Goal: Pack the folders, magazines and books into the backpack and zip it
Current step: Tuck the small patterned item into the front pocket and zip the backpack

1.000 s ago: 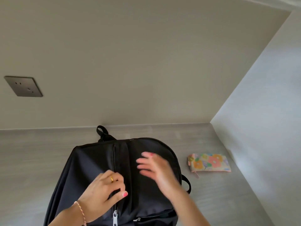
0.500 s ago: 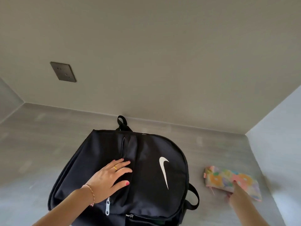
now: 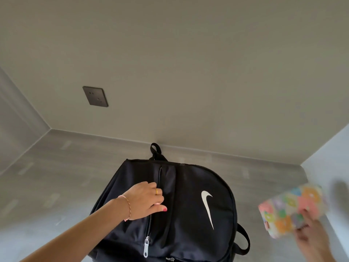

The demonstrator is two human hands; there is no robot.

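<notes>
Backpack, black with a white swoosh logo, lies flat on a grey wood-grain surface, its carry loop toward the beige wall. Its contents cannot be seen. A zip line runs down the bag's left part; the upper stretch shows a thin dark gap, and the silver zip pull hangs near the bottom edge of view. The left hand, with a gold ring and a braided bracelet, rests on the bag beside that zip, fingers curled at the opening as if holding its edge. At the right edge, the right hand grips a blurred floral pouch, closed, lifted off the surface beside the bag. A dark wall socket sits on the wall.
</notes>
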